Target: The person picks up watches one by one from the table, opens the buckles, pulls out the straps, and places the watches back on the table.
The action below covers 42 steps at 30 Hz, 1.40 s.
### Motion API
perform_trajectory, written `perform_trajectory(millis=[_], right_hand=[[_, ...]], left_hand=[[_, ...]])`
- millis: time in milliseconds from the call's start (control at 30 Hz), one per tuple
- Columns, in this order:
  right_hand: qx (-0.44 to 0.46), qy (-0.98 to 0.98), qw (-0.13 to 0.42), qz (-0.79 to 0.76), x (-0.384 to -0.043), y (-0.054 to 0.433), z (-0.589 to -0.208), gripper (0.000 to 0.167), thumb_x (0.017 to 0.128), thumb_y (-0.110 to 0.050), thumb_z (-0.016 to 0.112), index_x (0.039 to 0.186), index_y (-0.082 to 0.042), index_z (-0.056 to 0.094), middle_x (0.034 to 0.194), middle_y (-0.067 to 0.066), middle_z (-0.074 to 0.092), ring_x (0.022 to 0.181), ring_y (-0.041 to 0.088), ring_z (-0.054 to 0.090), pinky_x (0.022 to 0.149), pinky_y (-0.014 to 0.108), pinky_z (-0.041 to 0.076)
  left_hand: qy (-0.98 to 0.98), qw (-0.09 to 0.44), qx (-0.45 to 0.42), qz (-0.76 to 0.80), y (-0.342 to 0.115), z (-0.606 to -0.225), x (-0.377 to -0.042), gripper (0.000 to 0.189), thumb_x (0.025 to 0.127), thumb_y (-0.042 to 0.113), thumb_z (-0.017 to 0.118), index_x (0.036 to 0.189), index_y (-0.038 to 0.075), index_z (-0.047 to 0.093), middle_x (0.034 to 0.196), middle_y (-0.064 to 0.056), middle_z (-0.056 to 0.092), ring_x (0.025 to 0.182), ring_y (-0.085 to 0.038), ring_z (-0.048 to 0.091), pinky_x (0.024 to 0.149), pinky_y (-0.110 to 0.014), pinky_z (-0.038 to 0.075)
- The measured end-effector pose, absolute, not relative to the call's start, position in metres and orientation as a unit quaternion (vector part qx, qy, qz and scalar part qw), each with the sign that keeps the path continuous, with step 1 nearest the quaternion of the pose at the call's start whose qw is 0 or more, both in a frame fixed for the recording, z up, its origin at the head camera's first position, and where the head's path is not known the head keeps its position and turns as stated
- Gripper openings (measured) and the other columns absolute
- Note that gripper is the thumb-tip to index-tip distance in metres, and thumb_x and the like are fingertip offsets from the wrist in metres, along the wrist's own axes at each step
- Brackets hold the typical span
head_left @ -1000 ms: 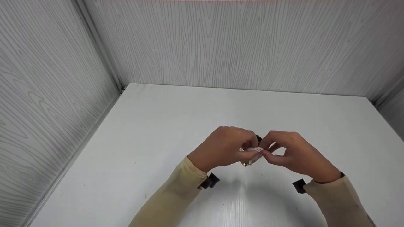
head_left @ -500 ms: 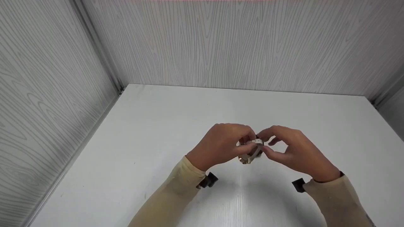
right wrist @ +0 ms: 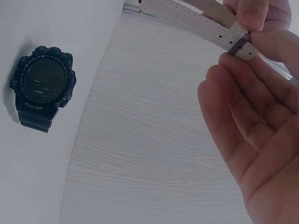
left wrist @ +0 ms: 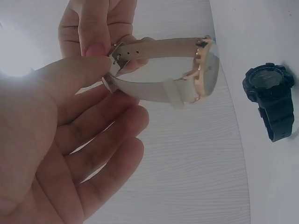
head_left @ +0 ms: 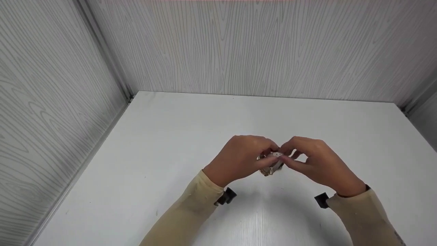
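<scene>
Both hands hold a wristwatch with a rose-gold case [left wrist: 205,74] and a pale strap [right wrist: 196,23], its loop raised off the table. My left hand [head_left: 244,159] pinches the strap by the buckle [left wrist: 122,55] between thumb and index finger. From the other side, my right hand [head_left: 315,162] pinches the strap's end between thumb and index finger. In the right wrist view, the holed strap end lies at the metal buckle, its tip extending past it. My right hand's other fingers [right wrist: 238,102] are loosely bent beside the strap.
A black digital sports watch [right wrist: 44,81] lies on the white table [head_left: 191,123]; in the head view the hands cover most of it. Pale wood-grain panels [head_left: 222,48] stand at the back and sides. Both wrists carry small black camera mounts [head_left: 321,200].
Half a second ago my right fingers were spread around the strap's end; now they pinch it. The watch has shifted slightly upward in the head view since a second ago.
</scene>
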State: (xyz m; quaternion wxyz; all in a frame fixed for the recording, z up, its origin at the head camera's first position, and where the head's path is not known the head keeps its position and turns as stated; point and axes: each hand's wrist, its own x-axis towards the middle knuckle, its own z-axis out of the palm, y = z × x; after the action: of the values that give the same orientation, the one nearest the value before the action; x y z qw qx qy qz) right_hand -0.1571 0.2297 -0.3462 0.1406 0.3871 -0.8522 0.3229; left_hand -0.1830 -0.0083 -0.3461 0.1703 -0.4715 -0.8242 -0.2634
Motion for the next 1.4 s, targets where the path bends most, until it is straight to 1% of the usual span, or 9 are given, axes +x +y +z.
perform_trajectory(millis=[67, 333, 600, 867, 1100, 1267, 1400], right_hand=[[0.386, -0.853, 0.136, 0.323, -0.1573, 0.2297, -0.3469, 0.027, 0.091, -0.002, 0.078, 0.109, -0.021, 0.072, 0.101, -0.013, 0.072, 0.085, 0.004, 0.069, 0.074, 0.019, 0.056], [0.388, -0.854, 0.131, 0.321, -0.1578, 0.2292, -0.3479, 0.026, 0.093, -0.007, 0.078, 0.111, -0.025, 0.073, 0.102, -0.016, 0.073, 0.085, 0.003, 0.069, 0.073, 0.017, 0.054], [0.389, -0.854, 0.124, 0.321, -0.1570, 0.2302, -0.3457, 0.027, 0.093, -0.007, 0.077, 0.111, -0.026, 0.073, 0.101, -0.015, 0.073, 0.085, 0.004, 0.070, 0.073, 0.018, 0.055], [0.385, -0.857, 0.118, 0.322, -0.1570, 0.2302, -0.3448, 0.027, 0.093, -0.008, 0.077, 0.111, -0.027, 0.073, 0.102, -0.016, 0.073, 0.085, 0.003, 0.070, 0.074, 0.017, 0.055], [0.384, -0.848, 0.110, 0.348, -0.1575, 0.2312, -0.3451, 0.027, 0.093, -0.004, 0.077, 0.110, -0.024, 0.074, 0.102, -0.011, 0.074, 0.086, 0.006, 0.072, 0.076, 0.020, 0.058], [0.382, -0.843, 0.114, 0.362, -0.1577, 0.2313, -0.3459, 0.030, 0.091, 0.002, 0.076, 0.107, -0.023, 0.073, 0.102, -0.010, 0.073, 0.088, 0.008, 0.071, 0.078, 0.021, 0.058], [0.385, -0.843, 0.123, 0.356, -0.1578, 0.2309, -0.3466, 0.032, 0.089, 0.008, 0.075, 0.105, -0.019, 0.070, 0.102, -0.009, 0.072, 0.089, 0.008, 0.070, 0.080, 0.023, 0.059]], left_hand=[[-0.825, 0.168, -0.473, -0.258, -0.0089, -0.3467, -0.1829, 0.017, 0.099, 0.026, 0.072, 0.109, 0.014, 0.079, 0.092, 0.008, 0.076, 0.078, -0.003, 0.067, 0.070, -0.016, 0.050], [-0.828, 0.176, -0.474, -0.241, -0.0098, -0.3473, -0.1824, 0.012, 0.098, 0.026, 0.074, 0.095, 0.015, 0.079, 0.080, 0.009, 0.071, 0.069, -0.002, 0.060, 0.063, -0.017, 0.046], [-0.829, 0.165, -0.472, -0.250, -0.0083, -0.3468, -0.1828, 0.014, 0.099, 0.028, 0.072, 0.095, 0.016, 0.078, 0.081, 0.009, 0.072, 0.070, -0.001, 0.061, 0.064, -0.015, 0.046], [-0.829, 0.162, -0.473, -0.251, -0.0092, -0.3458, -0.1823, 0.014, 0.099, 0.026, 0.072, 0.095, 0.015, 0.078, 0.083, 0.009, 0.073, 0.071, -0.001, 0.063, 0.065, -0.016, 0.047], [-0.819, 0.177, -0.483, -0.256, -0.0107, -0.3465, -0.1839, 0.012, 0.099, 0.023, 0.072, 0.095, 0.014, 0.078, 0.080, 0.009, 0.071, 0.069, -0.003, 0.062, 0.063, -0.015, 0.045], [-0.817, 0.165, -0.482, -0.270, -0.0114, -0.3449, -0.1846, 0.012, 0.099, 0.024, 0.071, 0.097, 0.014, 0.077, 0.081, 0.007, 0.070, 0.071, -0.006, 0.064, 0.065, -0.015, 0.045], [-0.814, 0.159, -0.483, -0.281, -0.0119, -0.3440, -0.1850, 0.012, 0.098, 0.024, 0.072, 0.098, 0.013, 0.077, 0.083, 0.007, 0.071, 0.073, -0.005, 0.064, 0.066, -0.015, 0.046]])
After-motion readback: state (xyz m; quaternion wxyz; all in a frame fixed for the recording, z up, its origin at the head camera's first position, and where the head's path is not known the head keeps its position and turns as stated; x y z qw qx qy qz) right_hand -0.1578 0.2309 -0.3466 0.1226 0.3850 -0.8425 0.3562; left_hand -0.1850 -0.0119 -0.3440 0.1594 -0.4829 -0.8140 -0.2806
